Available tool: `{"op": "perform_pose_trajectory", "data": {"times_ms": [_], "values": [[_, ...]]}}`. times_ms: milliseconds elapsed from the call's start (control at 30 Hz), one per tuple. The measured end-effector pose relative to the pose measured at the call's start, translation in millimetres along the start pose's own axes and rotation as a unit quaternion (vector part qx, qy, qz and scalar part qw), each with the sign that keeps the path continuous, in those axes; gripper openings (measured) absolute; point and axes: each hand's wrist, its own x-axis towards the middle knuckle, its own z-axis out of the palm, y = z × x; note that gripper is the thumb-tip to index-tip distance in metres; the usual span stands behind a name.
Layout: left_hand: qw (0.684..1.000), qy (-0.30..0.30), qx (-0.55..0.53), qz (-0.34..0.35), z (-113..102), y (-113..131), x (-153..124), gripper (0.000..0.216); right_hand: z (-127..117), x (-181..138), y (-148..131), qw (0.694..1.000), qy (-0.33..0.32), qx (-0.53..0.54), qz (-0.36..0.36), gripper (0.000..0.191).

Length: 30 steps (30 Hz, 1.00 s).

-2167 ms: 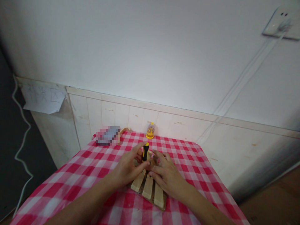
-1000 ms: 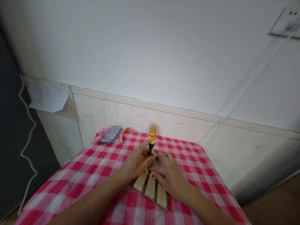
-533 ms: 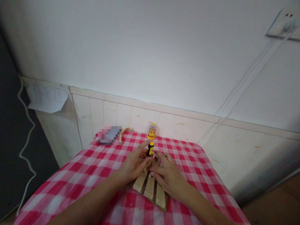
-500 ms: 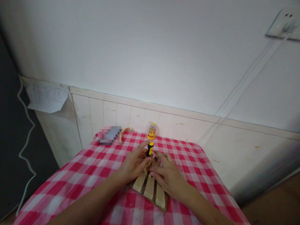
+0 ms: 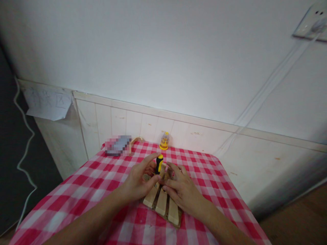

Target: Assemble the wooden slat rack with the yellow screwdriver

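Note:
My left hand (image 5: 139,178) holds a screwdriver (image 5: 159,165) with a yellow and black handle, its fingers and thumb around the handle. The screwdriver stands nearly upright over a wooden slatted piece (image 5: 161,203). Its tip is hidden among my fingers and the wood. My right hand (image 5: 182,187) lies on the right side of the slatted piece, fingers bent and pressing on it near the screwdriver. Pale slats fan out towards me on a darker base, and small dark holes or screws show on them. My hands cover the far part of the piece.
A clear, yellow-based bit holder (image 5: 165,141) stands at the table's far edge by the wall. Left of it lie a blurred-out flat object (image 5: 118,145) and a curved wooden piece (image 5: 138,139). A red-and-white checked cloth (image 5: 204,177) covers the table. Cables (image 5: 265,92) hang from a wall socket (image 5: 310,25).
The screwdriver handle has shifted slightly left over the wood, with my left hand moving along. My right hand stays on the slatted piece. The whole view has shifted a little.

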Motion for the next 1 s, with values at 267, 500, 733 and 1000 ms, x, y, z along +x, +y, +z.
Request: {"op": "perform_pose_trajectory", "data": {"times_ms": [267, 500, 733, 1000], "values": [[1.0, -0.01, -0.008, -0.004, 1.6, 0.4, 2.1, 0.071, 0.6, 0.3, 0.7, 1.0, 0.002, -0.006, -0.005, 0.023], [1.0, -0.007, 0.019, 0.013, 2.0, -8.8, -0.5, 0.064, 5.1, -2.0, 3.8, 1.0, 0.024, -0.003, -0.012, 0.022], [0.999, -0.011, 0.029, -0.019, 0.8, -7.4, 2.5, 0.06, 4.3, -1.6, 3.0, 1.0, 0.018, -0.007, -0.006, 0.018], [0.997, -0.05, 0.003, -0.051, 0.0, -0.7, 3.4, 0.059, 2.7, -2.2, 1.4, 1.0, 0.017, -0.011, -0.003, 0.024]]}}
